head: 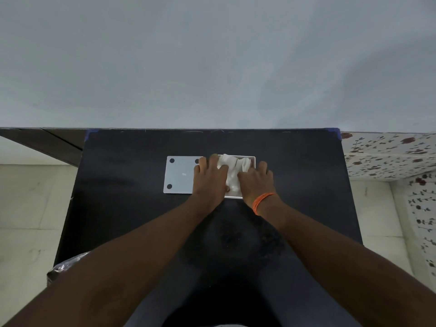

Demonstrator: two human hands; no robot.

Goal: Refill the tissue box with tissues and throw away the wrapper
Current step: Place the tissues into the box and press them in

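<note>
Crumpled white tissues (232, 169) fill the box (252, 159), seemingly lengthwise away, under both spread hands: left (210, 175), right (256, 181).

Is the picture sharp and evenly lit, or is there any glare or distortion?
Head view: soft even light; the tissues are overexposed, folds barely readable; wide-angle stretch enlarges the forearms at the bottom edge; the lid shows faint sheen.

Black table (132, 208) pushed against plain grey wall (212, 62), blue tape on far corners; pale tiled floor (26, 208) left, floral tiles (389, 154) right, dim even light
</note>
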